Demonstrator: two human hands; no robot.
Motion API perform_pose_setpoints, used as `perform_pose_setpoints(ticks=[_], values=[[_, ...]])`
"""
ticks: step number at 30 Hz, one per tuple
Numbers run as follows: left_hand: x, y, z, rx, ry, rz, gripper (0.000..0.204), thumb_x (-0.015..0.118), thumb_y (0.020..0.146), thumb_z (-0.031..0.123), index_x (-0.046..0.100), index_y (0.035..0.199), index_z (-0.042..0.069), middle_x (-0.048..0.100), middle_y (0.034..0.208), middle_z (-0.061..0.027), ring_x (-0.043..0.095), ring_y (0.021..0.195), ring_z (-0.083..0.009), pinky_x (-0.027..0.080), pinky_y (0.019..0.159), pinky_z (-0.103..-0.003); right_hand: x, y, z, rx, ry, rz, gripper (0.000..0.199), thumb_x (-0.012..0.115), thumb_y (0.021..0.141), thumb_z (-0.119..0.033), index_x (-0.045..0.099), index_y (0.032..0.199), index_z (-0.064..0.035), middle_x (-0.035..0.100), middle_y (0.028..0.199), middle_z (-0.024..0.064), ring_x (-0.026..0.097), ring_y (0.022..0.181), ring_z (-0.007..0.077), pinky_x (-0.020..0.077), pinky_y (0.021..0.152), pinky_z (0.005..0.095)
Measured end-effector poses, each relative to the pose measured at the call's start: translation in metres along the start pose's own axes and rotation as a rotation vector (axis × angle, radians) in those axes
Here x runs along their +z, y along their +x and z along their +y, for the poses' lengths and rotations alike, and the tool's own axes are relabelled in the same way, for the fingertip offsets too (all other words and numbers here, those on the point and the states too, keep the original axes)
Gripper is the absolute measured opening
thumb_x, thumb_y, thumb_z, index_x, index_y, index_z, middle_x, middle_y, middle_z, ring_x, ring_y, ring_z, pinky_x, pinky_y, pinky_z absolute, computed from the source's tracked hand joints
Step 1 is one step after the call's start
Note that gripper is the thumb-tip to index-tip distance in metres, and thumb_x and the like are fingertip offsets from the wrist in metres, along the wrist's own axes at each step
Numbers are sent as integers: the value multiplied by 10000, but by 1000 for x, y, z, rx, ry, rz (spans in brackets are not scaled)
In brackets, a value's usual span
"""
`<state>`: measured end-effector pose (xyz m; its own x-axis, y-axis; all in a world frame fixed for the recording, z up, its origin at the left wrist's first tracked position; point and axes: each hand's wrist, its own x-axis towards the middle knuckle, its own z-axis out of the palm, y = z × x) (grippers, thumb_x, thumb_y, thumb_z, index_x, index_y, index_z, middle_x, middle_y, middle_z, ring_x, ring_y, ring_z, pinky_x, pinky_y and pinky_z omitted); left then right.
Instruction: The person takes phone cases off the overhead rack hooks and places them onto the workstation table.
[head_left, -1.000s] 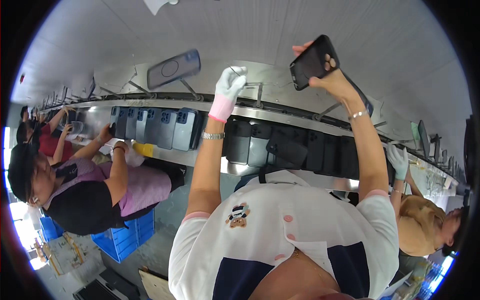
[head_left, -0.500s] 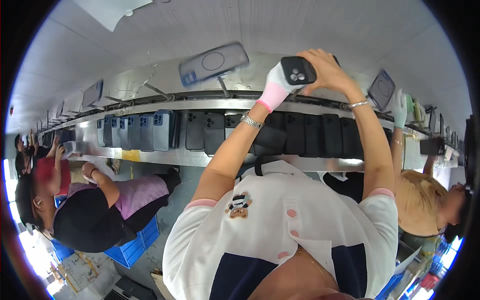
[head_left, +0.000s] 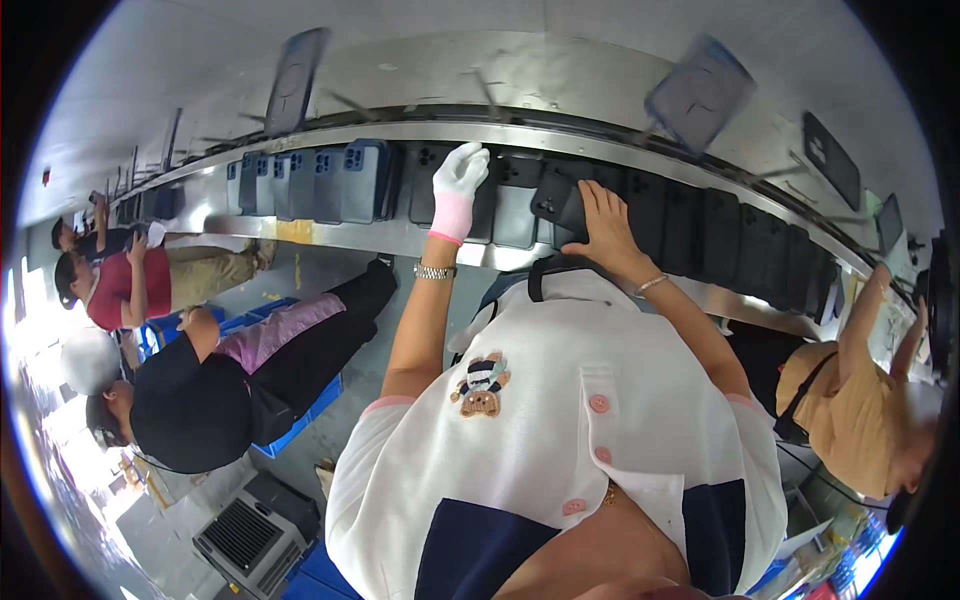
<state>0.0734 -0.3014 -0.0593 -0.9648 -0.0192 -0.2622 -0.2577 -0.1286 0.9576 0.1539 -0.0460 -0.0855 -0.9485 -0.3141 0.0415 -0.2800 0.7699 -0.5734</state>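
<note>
1. A person in a black cap (head_left: 190, 412) and black top sits at the near left, with pink cloth across the lap.
2. Beside that person, blue crates (head_left: 300, 425) stand on the floor.
3. A grey box with a vented top (head_left: 245, 538) sits at the near left.
4. Farther left, a person in a red top (head_left: 118, 285) sits at the long worktop (head_left: 330, 238).
5. At the right, a person in a yellow top (head_left: 850, 415) reaches towards the line.

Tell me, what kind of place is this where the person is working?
Probably a factory line for phone cases. A long metal shelf holds a row of blue cases and black cases, other workers sit along it, and the person's gloved left hand reaches for one.
</note>
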Motion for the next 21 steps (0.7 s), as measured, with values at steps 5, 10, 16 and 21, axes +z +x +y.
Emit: perform_pose_setpoints(ticks=[5, 10, 16, 21], values=[[-60, -14, 6, 69, 16, 112, 370, 632, 935, 115, 538, 1263, -28, 635, 1137, -100, 626, 1033, -162, 525, 877, -288, 16, 19, 8, 65, -89, -49, 950, 855, 577, -261, 392, 1364, 3, 413, 1336, 192, 408, 1219, 375, 347, 1022, 479], [-114, 22, 15, 243, -97, 329, 576, 660, 875, 3, 395, 1386, -17, 507, 1313, -143, 555, 1143, -209, 495, 937, -313, -22, 18, -11, 159, 182, -199, 909, 776, 602, -191, 356, 1383, 10, 441, 1312, 219, 430, 1238, 377, 353, 1047, 460], [-140, 85, 87, 465, 175, 654, 1080, 762, 796, 71, -38, 1519, 5, 190, 1521, -208, 287, 1362, -311, 323, 1089, -350, -119, 80, -114, -79, 908, -263, 899, 796, 669, -200, 334, 1418, -13, 489, 1292, 122, 452, 1257, 239, 344, 1067, 368], [-138, 123, 108, 533, -61, 338, 467, 555, 939, 51, 432, 1384, -23, 650, 975, -50, 616, 919, -111, 475, 858, -257, -150, 167, -137, -248, 1027, 5, 919, 836, 683, -244, 337, 1429, -48, 491, 1295, 71, 462, 1235, 181, 354, 1056, 327]])
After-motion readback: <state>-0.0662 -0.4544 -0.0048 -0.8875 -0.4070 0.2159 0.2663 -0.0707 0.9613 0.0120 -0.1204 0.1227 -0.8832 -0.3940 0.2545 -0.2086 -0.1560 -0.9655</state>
